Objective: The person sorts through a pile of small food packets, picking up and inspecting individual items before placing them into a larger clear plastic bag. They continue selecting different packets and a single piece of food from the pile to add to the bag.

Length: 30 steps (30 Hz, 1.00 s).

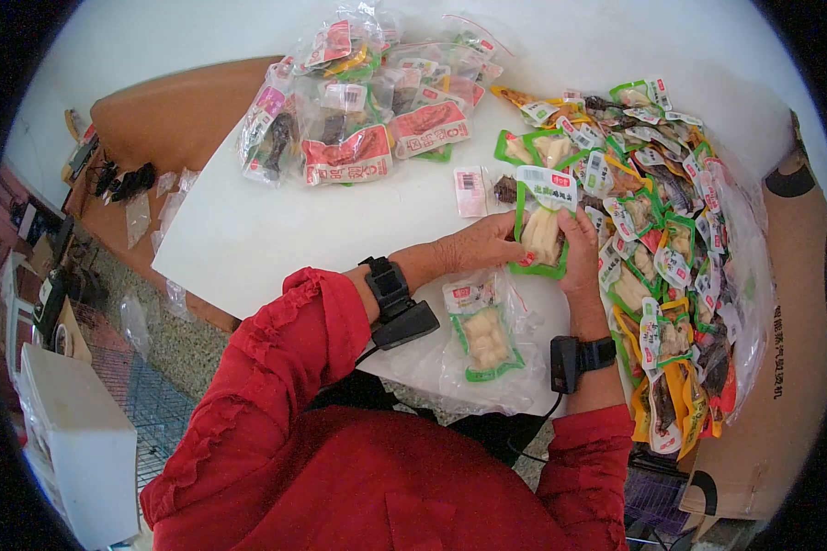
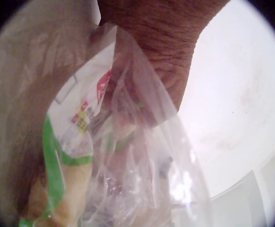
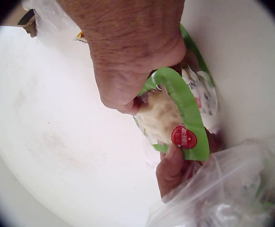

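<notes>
A green-edged packet [image 1: 542,234] of pale food is held between both hands over the table. The left hand [image 1: 482,243] pinches its lower left edge; in the right wrist view the left thumb [image 3: 172,161] lies by a red round mark. The right hand [image 1: 576,253] grips the packet's right side, its fingers partly hidden behind the packet [image 3: 163,116]. Just below, a clear plastic bag [image 1: 524,372] with another green-edged packet [image 1: 485,338] in it lies near the table's front edge. This bag [image 2: 142,175] covers much of the left wrist view.
A large heap of small food packets [image 1: 662,230] spreads over the table's right side. Several filled clear bags [image 1: 347,138] stand at the back. A pink-and-white label [image 1: 470,191] lies left of the held packet. Cardboard [image 1: 744,413] stands at the right.
</notes>
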Available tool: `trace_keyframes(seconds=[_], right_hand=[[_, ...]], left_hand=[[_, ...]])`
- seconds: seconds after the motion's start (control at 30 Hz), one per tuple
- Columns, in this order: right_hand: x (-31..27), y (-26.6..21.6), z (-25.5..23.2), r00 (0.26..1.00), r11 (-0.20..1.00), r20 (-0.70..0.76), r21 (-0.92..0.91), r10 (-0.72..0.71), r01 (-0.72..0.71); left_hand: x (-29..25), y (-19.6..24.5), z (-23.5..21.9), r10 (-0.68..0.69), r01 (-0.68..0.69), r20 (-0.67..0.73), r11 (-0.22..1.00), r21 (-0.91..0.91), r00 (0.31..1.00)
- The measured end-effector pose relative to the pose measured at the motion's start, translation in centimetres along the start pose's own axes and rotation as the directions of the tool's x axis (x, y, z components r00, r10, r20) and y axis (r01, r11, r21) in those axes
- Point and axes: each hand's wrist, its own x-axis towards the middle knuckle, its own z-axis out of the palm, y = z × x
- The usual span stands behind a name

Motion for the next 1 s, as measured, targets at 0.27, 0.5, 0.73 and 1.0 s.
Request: trace_keyframes(seconds=[0.27,0.5,0.73,1.0], right_hand=[[-0.1,-0.1,0.1,1.000,1.000,-0.009,0.003,0.008,-0.008],[-0.1,-0.1,0.1,1.000,1.000,-0.008,0.010,0.002,-0.002],[0.1,0.2,-0.2,1.000,1.000,0.003,0.023,0.018,-0.018],[0.2,0.2,-0.2,1.000,1.000,0.020,0.027,0.004,-0.005]], left_hand=[[-0.4,0.8,0.1,-0.057,0.058,-0.016,0.997,0.048,0.998],[0.1,-0.4,-0.2,-0.021,0.021,0.006,1.000,0.019,1.000],[-0.2,0.3,0.0,-0.028,0.028,0.000,0.999,0.020,1.000],[0.1,-0.5,-0.2,-0.009,0.009,-0.002,1.000,0.013,1.000]])
